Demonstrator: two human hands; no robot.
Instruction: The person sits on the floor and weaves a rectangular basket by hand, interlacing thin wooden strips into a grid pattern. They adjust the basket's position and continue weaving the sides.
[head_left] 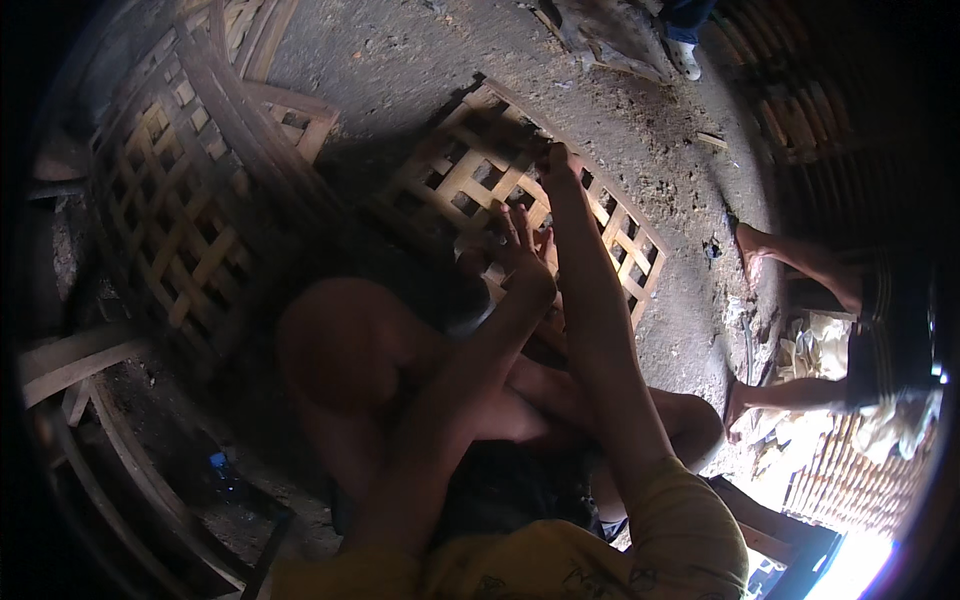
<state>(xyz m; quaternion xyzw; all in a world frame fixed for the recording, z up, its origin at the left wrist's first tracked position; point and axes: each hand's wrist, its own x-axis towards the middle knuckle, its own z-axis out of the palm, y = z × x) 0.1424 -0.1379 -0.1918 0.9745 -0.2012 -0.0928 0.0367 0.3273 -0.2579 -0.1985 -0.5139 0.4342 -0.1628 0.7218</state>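
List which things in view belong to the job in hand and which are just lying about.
Apparently in the job:
woven lattice panel, beneath both hands
left hand, fingers spread
right hand, at the panel's far side

Apparently just lying about:
other lattice panel, left
wood scrap, on the floor
pale crumpled material, right

On the floor [390, 60] before me lies a lattice panel [468, 183]. My right hand [557, 165] is at its far right edge; my left hand [520, 250] is nearer me, over the panel. Other lattice panels [205, 235] are to its left, another person's 2 feet [748, 255] to its right.
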